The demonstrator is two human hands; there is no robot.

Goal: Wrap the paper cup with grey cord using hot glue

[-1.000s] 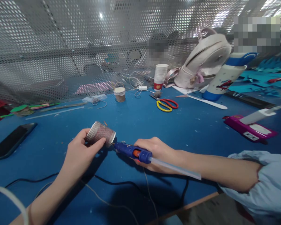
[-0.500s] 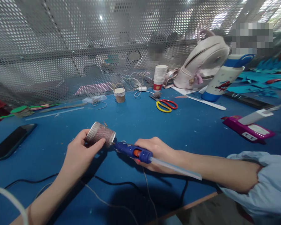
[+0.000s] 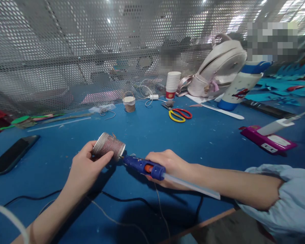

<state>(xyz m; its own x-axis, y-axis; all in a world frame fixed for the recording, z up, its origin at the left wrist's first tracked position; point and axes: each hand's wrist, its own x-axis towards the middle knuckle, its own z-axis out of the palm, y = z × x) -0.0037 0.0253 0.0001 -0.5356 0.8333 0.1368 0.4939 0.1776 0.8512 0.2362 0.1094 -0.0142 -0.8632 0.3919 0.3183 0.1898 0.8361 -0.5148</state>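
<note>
My left hand [image 3: 87,162] is closed around a cup wrapped in cord [image 3: 107,146], which it holds tilted just above the table. The thumb presses on the wound cord, brownish in the middle and paler toward the left end. In my right hand [image 3: 169,167] is a blue hot glue gun [image 3: 142,166], its nozzle at the cup's white right rim. A clear glue stick [image 3: 193,186] sticks out of the gun's back. The right fingers are partly hidden behind the gun.
Across the blue table [image 3: 137,132] stand a small cord-wrapped bucket [image 3: 129,104], scissors [image 3: 179,114], stacked paper cups [image 3: 173,84], a backpack [image 3: 218,69] and a bottle [image 3: 240,89]. A purple power strip [image 3: 269,140] lies right, a phone [image 3: 14,154] left. Cables [image 3: 127,198] run along the front.
The glue gun's nozzle has shifted very slightly left and down along the cup's rim. Both hands keep their holds, and the view has moved slightly.
</note>
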